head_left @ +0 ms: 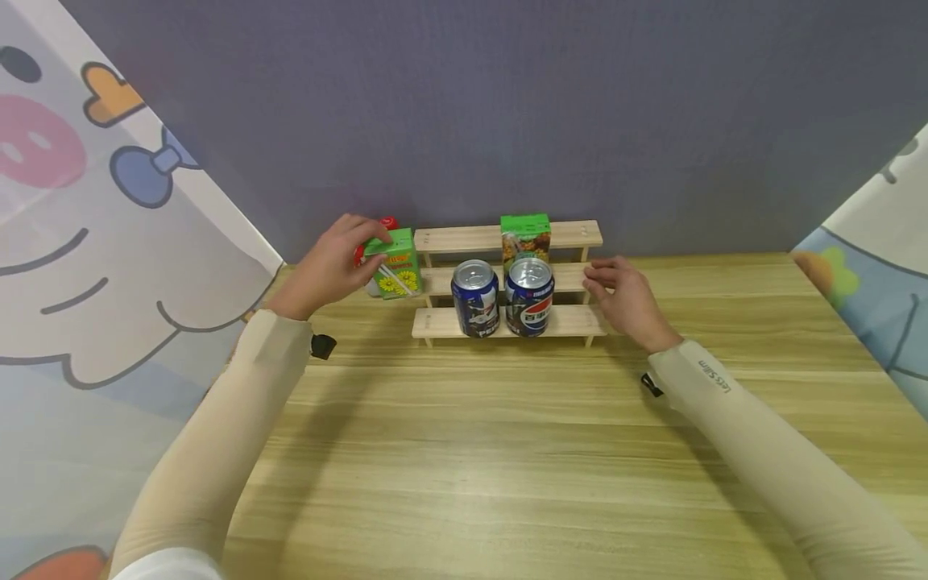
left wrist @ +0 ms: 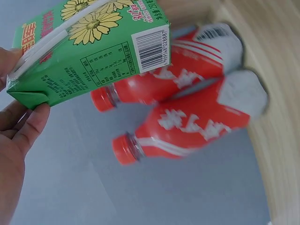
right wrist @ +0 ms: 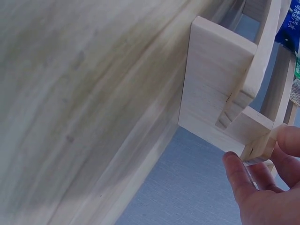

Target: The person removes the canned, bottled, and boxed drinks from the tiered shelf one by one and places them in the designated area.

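My left hand [head_left: 335, 262] grips a green drink carton [head_left: 397, 270] printed with yellow flowers, its straw stuck on the side. In the left wrist view the carton [left wrist: 93, 51] is tilted, with fingers and thumb at its top end. Two red-labelled bottles [left wrist: 187, 126] stand behind it, mostly hidden in the head view. With thumb and fingers, my right hand [head_left: 629, 302] pinches the right end of the middle step of a three-step wooden rack [head_left: 569, 278]. The right wrist view shows that step's end [right wrist: 260, 150] between the fingertips.
Two blue soda cans [head_left: 475, 300] stand side by side on the rack's lowest step. Behind them, higher on the rack, is another green carton [head_left: 525, 234]. The rack stands on a wood-grain table [head_left: 464, 451] before a grey panel [head_left: 478, 105]; printed cartoon sheets [head_left: 138, 266] flank both sides.
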`<state>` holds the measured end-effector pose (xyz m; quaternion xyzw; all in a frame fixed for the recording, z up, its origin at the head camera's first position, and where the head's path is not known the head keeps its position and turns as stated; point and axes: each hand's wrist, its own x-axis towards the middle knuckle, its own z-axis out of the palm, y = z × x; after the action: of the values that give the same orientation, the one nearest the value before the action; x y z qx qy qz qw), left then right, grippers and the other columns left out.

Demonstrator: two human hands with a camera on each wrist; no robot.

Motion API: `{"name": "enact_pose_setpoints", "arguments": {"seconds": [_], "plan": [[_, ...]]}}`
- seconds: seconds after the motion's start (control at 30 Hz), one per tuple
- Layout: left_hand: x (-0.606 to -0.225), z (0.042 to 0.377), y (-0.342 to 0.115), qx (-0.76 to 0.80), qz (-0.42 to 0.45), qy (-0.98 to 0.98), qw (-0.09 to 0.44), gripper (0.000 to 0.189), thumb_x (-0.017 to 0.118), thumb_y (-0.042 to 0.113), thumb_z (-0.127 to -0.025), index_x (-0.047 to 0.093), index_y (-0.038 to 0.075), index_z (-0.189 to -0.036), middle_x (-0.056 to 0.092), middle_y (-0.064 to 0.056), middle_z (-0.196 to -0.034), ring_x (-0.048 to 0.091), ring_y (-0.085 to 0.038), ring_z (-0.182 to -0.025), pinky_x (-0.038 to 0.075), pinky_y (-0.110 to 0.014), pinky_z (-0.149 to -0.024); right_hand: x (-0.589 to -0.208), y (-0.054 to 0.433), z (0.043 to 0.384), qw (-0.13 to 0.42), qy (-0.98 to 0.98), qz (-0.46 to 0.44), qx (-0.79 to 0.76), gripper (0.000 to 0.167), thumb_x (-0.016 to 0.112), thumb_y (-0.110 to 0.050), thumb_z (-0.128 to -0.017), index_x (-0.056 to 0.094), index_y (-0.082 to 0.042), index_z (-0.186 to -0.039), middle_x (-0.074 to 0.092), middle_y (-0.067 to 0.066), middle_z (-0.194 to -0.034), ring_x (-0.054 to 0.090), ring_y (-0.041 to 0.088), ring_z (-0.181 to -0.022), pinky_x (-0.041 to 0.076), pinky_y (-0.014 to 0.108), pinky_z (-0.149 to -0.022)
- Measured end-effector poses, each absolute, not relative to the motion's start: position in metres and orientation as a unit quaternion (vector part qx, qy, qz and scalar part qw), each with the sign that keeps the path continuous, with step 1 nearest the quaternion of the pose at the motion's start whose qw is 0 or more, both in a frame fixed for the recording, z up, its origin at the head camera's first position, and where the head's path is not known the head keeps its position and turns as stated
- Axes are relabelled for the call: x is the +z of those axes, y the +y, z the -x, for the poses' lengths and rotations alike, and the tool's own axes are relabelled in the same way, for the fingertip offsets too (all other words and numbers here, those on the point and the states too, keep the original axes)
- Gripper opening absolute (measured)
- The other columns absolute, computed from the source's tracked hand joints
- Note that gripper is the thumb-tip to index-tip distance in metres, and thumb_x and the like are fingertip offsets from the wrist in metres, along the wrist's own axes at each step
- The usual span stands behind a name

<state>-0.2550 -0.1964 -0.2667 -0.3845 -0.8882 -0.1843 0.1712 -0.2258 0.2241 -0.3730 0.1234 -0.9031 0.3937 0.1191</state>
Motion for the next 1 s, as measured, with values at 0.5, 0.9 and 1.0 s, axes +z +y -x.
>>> {"name": "enact_pose_setpoints", "arguments": {"seconds": [0.5,0.9,1.0], "plan": [[-0.286,0.247,-0.237,-0.169,0.326,-0.919,0.146,0.022,0.069,0.003,-0.084,0.060,0.004,-0.105,0.058,-0.013,-0.109,0.048,-0.028,-0.100,0.044,-0.045,-0.082,-0.374,0.225,0.225,0.115,-0.905,-0.113,0.394,0.031,0.055,-0.007,-0.095,0.058,0.014,-0.118,0.047,0.021,-0.124,0.055,0.040,-0.107,0.048,0.045,-0.085],[-0.307,0.258,-0.252,-0.149,0.300,-0.936,0.109,0.023,0.068,0.001,-0.082,0.062,0.006,-0.104,0.058,-0.011,-0.109,0.050,-0.028,-0.102,0.047,-0.046,-0.083,-0.374,0.224,0.226,0.115,-0.903,-0.118,0.397,0.031,0.056,-0.007,-0.095,0.057,0.014,-0.118,0.047,0.022,-0.124,0.056,0.040,-0.106,0.049,0.044,-0.085],[-0.311,0.261,-0.254,-0.158,0.300,-0.935,0.105,0.023,0.068,-0.001,-0.082,0.062,0.007,-0.103,0.059,-0.010,-0.108,0.050,-0.028,-0.103,0.045,-0.046,-0.086,-0.374,0.224,0.226,0.118,-0.902,-0.120,0.398,0.031,0.056,-0.006,-0.095,0.058,0.014,-0.118,0.048,0.022,-0.124,0.056,0.040,-0.106,0.049,0.044,-0.085]]}}
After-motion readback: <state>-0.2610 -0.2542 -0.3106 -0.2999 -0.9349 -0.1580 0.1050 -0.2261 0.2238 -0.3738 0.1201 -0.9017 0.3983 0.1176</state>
